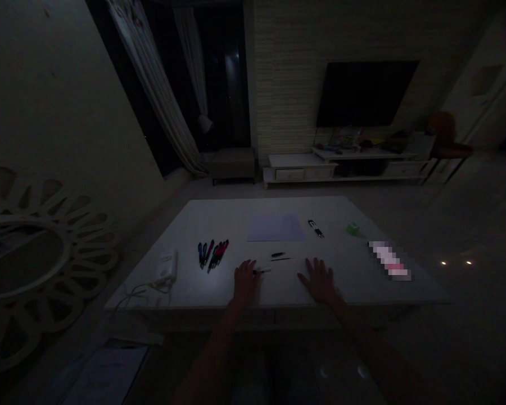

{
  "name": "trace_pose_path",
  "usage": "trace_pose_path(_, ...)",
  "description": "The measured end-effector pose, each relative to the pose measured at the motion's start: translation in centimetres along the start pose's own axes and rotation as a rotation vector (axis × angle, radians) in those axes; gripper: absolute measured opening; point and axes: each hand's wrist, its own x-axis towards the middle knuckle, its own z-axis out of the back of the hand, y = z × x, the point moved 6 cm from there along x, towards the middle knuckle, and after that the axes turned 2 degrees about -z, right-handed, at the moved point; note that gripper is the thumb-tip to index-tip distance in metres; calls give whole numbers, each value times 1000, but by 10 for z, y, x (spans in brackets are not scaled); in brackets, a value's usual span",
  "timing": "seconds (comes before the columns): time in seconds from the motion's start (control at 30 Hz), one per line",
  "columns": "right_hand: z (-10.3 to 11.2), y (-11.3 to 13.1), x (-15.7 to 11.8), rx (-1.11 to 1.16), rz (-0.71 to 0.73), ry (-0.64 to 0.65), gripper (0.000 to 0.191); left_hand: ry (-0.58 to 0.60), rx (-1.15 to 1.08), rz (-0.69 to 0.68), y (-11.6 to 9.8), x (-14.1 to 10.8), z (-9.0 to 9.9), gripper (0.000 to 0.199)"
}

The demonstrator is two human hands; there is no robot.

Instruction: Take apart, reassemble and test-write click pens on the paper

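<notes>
My left hand (245,279) rests on the white table (219,214), fingers pointing forward and a little apart. By its thumb lies a pen part (262,271), dark at one end and pale at the other; whether the thumb touches it is hard to see in the dim light. Palm down with fingers spread, my right hand (319,280) lies flat and holds nothing. Between and beyond the hands are a short black pen piece (278,255) and a thin dark rod like a refill (281,259). Several pens (213,255) with coloured parts lie in a cluster to the left.
Pale paper (275,228) lies beyond the pen pieces, with black-and-white pens (315,228) to its right. Farther right are a small green object (353,228) and a blurred-out item (390,260). A white power strip (167,267) with a cable sits at the left.
</notes>
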Motion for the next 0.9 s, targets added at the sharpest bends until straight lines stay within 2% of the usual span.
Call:
trace_pose_path(0.07, 3, 13, 8, 67, 11, -23, 72, 19, -45, -19, -21, 8, -9, 39)
trace_pose_path(0.13, 9, 25, 17, 161, 43, -73, 59, 34, -71, -17, -32, 14, -16, 33)
trace_pose_path(0.23, 17, 44, 30, 312, 143, -147, 35, 35, -110, -11, -35, 19, -21, 22)
trace_pose_path(0.3, 19, 56, 39, 377, 191, -163, 27, 21, -137, -6, -32, 21, -22, 17)
trace_pose_path(0.4, 17, 70, 52, 387, 200, -126, 23, -6, -178, 10, -28, 22, -21, 17)
trace_pose_path(0.57, 17, 82, 65, 281, 210, -30, 12, -73, -236, 47, -25, 22, -19, 23)
trace_pose_path(0.9, 35, 89, 46, 326, 314, 22, 13, -52, -219, 28, -30, 21, -17, 30)
